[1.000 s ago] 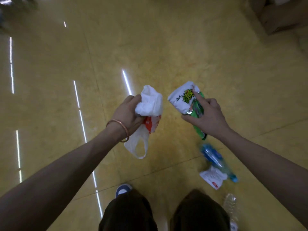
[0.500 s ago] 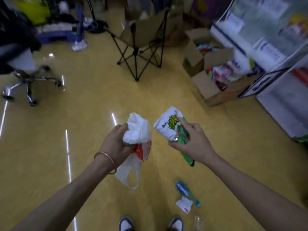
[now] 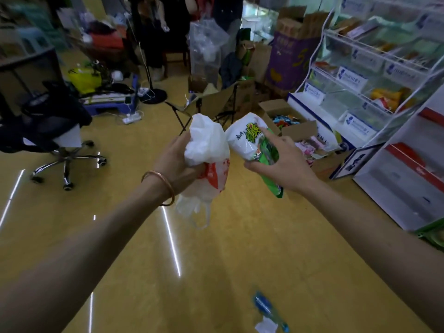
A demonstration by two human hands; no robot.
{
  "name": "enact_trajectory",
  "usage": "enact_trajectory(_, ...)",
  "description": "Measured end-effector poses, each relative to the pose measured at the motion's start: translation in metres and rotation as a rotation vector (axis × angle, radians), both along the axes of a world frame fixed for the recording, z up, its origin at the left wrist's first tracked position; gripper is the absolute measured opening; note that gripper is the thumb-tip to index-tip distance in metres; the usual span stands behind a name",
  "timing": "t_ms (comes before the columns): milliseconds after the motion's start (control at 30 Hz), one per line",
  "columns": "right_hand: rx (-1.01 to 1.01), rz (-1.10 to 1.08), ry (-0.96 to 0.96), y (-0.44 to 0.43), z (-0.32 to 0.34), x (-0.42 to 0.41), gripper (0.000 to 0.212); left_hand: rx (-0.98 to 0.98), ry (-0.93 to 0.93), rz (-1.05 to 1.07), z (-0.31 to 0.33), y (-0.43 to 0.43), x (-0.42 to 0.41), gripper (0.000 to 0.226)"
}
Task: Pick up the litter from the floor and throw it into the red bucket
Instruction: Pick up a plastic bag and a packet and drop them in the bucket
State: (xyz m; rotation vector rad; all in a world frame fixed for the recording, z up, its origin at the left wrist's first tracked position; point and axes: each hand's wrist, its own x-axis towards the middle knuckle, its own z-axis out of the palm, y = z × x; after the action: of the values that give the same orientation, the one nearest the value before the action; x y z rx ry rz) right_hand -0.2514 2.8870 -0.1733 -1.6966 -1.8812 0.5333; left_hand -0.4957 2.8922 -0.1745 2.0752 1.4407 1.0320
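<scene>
The fingers of the left hand are curled round a crumpled white plastic bag; its handles hang below the hand. The right hand clasps a white and green wrapper between thumb and fingers, with the index finger straight along it. Both items are held above the yellow floor, just beside each other. A blue bottle and a white scrap lie on the floor, touching.

Your light is dim and greenish; white glare streaks cut the glossy floor below your fingers, and everything beyond them blurs, edges bowed.
</scene>
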Motion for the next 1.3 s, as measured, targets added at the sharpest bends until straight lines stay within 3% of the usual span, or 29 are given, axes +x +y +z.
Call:
enact_trajectory(433, 0.012, 0.243, 0.021, -0.006, 0.022, 0.008, 0.09, 0.004, 0.079, 0.276, 0.015, -0.067, 0.013, 0.051)
enact_trajectory(533, 0.005, 0.323, 0.013, -0.006, 0.016, -0.011, 0.091, 0.025, 0.104, 0.371, 0.013, -0.091, 0.001, 0.04)
enact_trajectory(633, 0.017, 0.408, 0.012, -0.01, 0.006, -0.041, 0.092, -0.01, 0.154, 0.442, 0.007, -0.122, -0.02, 0.031)
enact_trajectory(833, -0.018, 0.686, 0.009, -0.047, -0.002, -0.134, 0.094, -0.078, 0.124, 0.809, 0.008, -0.216, -0.081, 0.059)
enact_trajectory(1100, -0.029, 0.993, -0.013, -0.128, 0.004, -0.254, 0.093, -0.102, 0.076, 1.102, 0.012, -0.35, -0.154, 0.061)
enact_trajectory(1300, -0.038, 1.161, -0.057, -0.211, 0.008, -0.346, 0.094, -0.09, 0.083, 1.234, 0.022, -0.451, -0.214, 0.039)
